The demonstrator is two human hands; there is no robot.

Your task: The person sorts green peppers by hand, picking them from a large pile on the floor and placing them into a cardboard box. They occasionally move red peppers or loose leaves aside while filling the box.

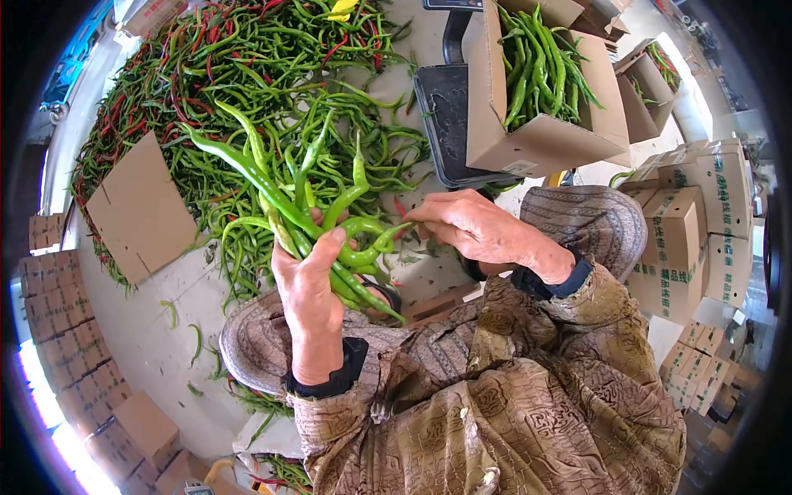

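Left hand [309,289] closed around bunch of green peppers [289,194], held over the edge of the pepper pile [165,74] on the floor [148,338]. Right hand [478,227] fingertips pinched on one pepper end in that bunch.

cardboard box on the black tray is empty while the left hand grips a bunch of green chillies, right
Not quite. The cardboard box on the black tray is not empty: it holds long green chillies, as the head view shows. The rest stands: the left hand grips a bunch of green chillies.
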